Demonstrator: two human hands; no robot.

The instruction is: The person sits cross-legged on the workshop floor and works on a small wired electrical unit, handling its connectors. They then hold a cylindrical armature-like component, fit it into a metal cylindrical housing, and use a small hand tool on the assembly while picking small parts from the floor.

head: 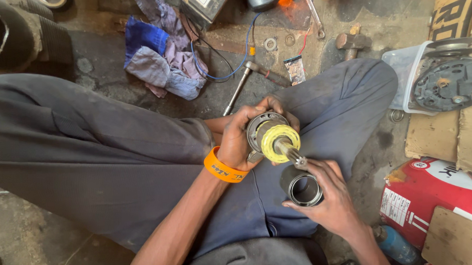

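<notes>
My left hand (239,140), with an orange wristband, grips a round metal motor part (267,131) that has a yellow ring and a splined shaft (291,154) pointing toward the camera. My right hand (330,197) holds a short grey metal sleeve (302,186) just below the shaft's tip, its open end facing up. Its fingers touch the shaft's end. Both hands work above my lap, over dark grey trousers.
On the dirty floor ahead lie a ratchet handle (239,88), blue and grey rags (160,59), a blue wire (234,70), washers (270,43) and a hammer (350,44). A plastic tub holding an alternator (446,81) stands right, with cardboard and a red box (431,193) nearby.
</notes>
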